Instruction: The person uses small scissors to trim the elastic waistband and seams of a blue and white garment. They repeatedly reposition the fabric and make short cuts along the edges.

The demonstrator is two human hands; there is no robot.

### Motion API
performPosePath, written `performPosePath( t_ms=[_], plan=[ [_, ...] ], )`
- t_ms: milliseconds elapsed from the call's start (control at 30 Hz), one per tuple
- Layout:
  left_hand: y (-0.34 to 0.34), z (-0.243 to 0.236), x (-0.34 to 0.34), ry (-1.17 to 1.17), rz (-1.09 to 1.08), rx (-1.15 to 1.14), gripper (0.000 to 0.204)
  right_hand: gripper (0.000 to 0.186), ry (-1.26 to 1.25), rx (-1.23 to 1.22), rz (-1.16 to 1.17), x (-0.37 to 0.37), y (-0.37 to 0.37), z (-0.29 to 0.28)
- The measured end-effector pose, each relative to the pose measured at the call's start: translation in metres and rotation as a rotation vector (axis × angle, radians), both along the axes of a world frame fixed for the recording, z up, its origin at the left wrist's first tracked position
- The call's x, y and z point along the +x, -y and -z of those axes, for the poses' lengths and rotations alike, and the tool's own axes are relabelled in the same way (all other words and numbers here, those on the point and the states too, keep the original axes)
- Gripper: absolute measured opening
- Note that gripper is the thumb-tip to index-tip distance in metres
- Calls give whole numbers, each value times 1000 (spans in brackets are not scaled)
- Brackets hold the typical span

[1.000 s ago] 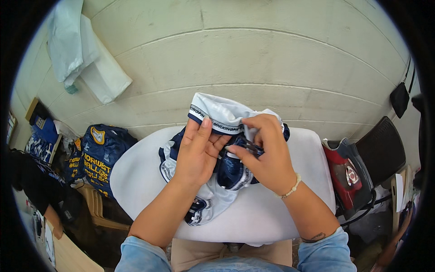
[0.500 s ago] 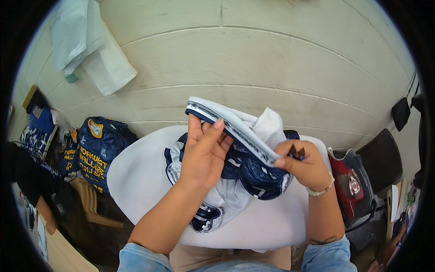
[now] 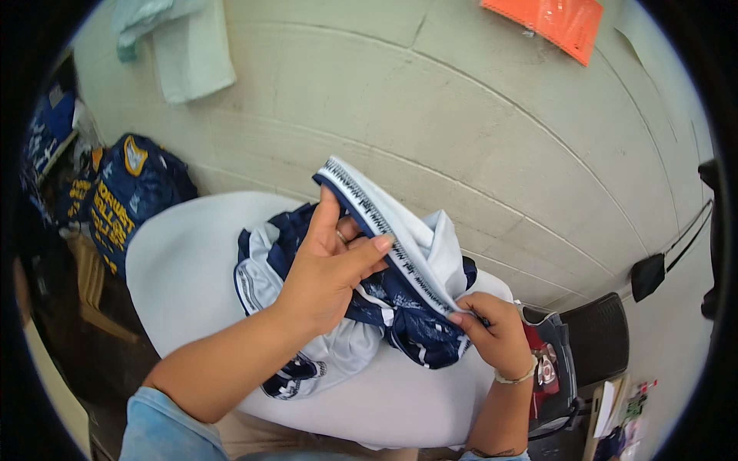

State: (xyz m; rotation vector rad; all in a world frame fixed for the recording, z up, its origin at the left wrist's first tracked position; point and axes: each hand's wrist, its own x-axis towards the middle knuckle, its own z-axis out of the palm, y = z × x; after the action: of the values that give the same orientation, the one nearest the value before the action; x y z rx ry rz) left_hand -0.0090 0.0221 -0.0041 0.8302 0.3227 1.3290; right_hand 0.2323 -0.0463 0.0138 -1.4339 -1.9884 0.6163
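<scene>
A navy-and-white sports garment (image 3: 427, 326) lies bunched on a white padded board, its patterned edge band (image 3: 369, 211) lifted and stretched slantwise between my hands. My left hand (image 3: 327, 269) grips the band near its upper left part, thumb on the front and fingers partly behind the cloth. Lower down at the right, my right hand (image 3: 496, 326) pinches the band's other end between thumb and fingers. White inner cloth (image 3: 442, 242) stands up behind the band. Part of the garment is hidden behind my left wrist.
The white padded board (image 3: 173, 261) is right before me, against a pale block wall (image 3: 307, 92). Navy bundles with yellow lettering (image 3: 115, 207) are at left. A red-and-grey bag (image 3: 550, 361) and a black chair (image 3: 596, 338) stand at right. An orange packet (image 3: 553, 23) hangs above.
The view has tilted and shifted right. Both hands still hold the band, which now slopes more steeply. A small dark pointed thing seen at my right hand earlier no longer shows.
</scene>
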Motion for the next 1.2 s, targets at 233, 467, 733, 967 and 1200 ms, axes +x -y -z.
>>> performPosePath(
  t_ms=[233, 467, 733, 967, 1200],
  plan=[
    [9, -1, 4, -95, -18, 141, 91, 35, -9, 155, 195, -13, -5, 3],
    [19, -2, 8, -17, 110, 136, 82, 32, -100, 452, 109, -37, 7, -1],
    [23, 4, 7, 91, 228, -169, 41, 17, -45, 389, 40, -43, 8, 0],
    [25, 2, 8, -54, 158, -34, 48, 39, -180, 258, 65, -37, 13, 3],
    [31, 0, 11, -49, 133, 124, 64, 42, -369, 350, -43, -39, 30, 5]
  ],
)
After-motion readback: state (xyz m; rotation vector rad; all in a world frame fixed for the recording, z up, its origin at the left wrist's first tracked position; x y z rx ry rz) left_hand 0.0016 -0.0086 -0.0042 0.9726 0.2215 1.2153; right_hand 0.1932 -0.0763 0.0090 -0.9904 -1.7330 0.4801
